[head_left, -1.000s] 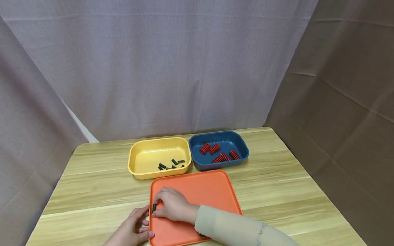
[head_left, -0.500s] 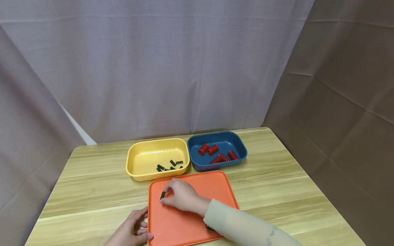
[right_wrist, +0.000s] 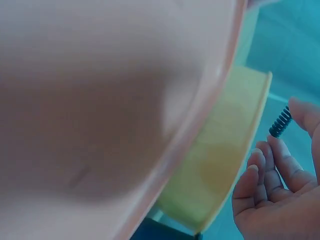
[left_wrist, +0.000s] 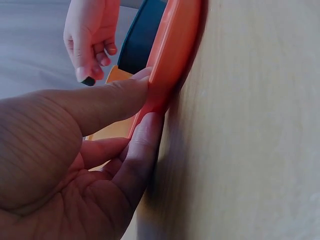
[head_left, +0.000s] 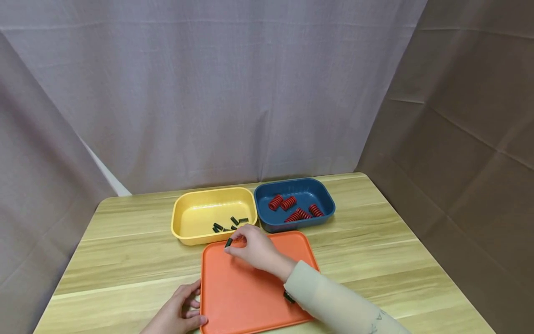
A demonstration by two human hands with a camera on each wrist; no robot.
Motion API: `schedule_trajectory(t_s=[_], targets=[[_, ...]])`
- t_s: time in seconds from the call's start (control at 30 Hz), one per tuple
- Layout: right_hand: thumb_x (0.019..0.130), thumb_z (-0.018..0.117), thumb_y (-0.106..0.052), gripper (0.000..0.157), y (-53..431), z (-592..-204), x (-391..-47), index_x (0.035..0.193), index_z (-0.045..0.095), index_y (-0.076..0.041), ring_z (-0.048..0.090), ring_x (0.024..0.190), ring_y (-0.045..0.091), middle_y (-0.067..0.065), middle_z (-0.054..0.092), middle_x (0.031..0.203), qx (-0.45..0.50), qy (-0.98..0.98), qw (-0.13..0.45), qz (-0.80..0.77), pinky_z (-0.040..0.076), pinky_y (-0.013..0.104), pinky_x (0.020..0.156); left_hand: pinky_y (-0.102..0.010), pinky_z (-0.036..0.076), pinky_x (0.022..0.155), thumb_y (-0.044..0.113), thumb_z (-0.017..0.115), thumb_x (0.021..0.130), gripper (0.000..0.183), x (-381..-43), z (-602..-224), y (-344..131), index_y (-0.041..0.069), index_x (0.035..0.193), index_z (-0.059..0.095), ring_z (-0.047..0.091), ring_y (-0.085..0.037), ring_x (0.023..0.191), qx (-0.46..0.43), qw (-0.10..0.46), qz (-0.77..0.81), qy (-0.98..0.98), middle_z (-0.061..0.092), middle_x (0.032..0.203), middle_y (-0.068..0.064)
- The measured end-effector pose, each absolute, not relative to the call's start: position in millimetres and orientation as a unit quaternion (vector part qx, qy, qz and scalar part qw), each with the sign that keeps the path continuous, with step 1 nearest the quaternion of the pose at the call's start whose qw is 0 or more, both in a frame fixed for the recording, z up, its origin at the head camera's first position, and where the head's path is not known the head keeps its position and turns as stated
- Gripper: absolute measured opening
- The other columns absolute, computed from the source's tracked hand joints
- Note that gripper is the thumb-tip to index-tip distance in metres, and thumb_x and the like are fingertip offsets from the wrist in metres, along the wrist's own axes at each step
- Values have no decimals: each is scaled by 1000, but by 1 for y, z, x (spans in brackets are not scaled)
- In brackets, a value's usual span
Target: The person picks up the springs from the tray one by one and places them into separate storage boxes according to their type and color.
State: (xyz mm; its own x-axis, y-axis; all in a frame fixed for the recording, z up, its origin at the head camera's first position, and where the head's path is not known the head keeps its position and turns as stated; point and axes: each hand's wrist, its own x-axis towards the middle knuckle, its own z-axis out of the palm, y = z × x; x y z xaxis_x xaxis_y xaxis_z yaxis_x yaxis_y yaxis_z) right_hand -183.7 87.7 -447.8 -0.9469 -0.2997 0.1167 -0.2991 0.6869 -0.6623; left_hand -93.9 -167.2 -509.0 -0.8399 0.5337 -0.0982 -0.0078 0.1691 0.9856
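Between thumb and fingertip, my right hand [head_left: 258, 248] pinches a small black spring [head_left: 228, 242]. It is above the far edge of the orange tray [head_left: 246, 297], close to the front wall of the yellow bin [head_left: 196, 240]. The right wrist view shows the coils of the spring [right_wrist: 281, 122] plainly. My left hand [head_left: 177, 313] grips the tray's left rim, thumb on top and fingers against the side and underneath, as the left wrist view shows. Partly hidden by my right sleeve, something black and coiled [head_left: 288, 297] lies on the tray's right side.
Several black springs [head_left: 234, 221] lie in the yellow bin. Beside it on the right, a blue bin [head_left: 325, 215] contains several larger red springs [head_left: 289, 202]. Everything stands on a wooden table [head_left: 125, 260], with grey curtains [head_left: 187, 93] behind.
My right hand has lifted the black spring from the tray's left edge and carried it away and to the right, toward the yellow bin. The left hand stays on the rim.
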Motion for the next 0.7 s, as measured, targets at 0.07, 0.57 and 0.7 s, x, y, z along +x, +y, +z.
schedule_trajectory(t_s=[0.07, 0.57, 0.7], targets=[[81, 77, -45, 32, 89, -443, -187, 98, 68, -19, 55, 85, 16, -6, 61, 97, -154, 915, -11, -372, 48, 26, 74, -27, 53, 85, 12, 80, 79, 90, -94, -510, -168, -17, 143, 24, 52, -13, 98, 180, 218, 619, 733, 38, 126, -25], [88, 69, -45, 38, 84, -438, -210, 108, 68, -14, 58, 96, 27, 3, 63, 105, -74, 883, -78, -456, 49, 31, 77, -24, 54, 75, 13, 80, 80, 82, -93, -518, -169, -19, 139, 32, 52, -8, 91, 228, 147, 594, 757, 44, 120, -22], [88, 68, -46, 39, 78, -440, -217, 109, 67, -13, 55, 97, 23, 0, 63, 105, -64, 895, -113, -427, 48, 34, 80, -24, 53, 76, 14, 80, 80, 82, -94, -518, -169, -18, 139, 33, 52, -8, 92, 222, 153, 589, 762, 44, 120, -20]])
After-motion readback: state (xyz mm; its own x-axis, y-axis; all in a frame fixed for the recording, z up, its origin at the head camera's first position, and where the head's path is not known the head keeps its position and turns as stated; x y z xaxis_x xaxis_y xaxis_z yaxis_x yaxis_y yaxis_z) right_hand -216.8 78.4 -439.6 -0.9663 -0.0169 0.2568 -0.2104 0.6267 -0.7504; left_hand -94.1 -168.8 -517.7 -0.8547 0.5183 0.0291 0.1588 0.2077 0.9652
